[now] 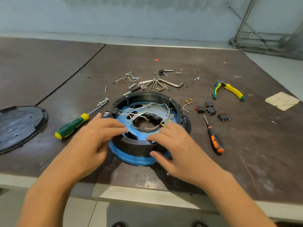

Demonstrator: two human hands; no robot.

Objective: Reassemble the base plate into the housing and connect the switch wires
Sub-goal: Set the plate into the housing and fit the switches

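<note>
Blue base plate point(129, 110) lies flat (wires point(157, 104) uppermost).

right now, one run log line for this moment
step: plate in housing | left hand: fingers flat on plate | right hand: presses housing rim | wires: loose

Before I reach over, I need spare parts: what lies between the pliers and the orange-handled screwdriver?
Loose black switches, one red-faced; the head view shows them.
</note>
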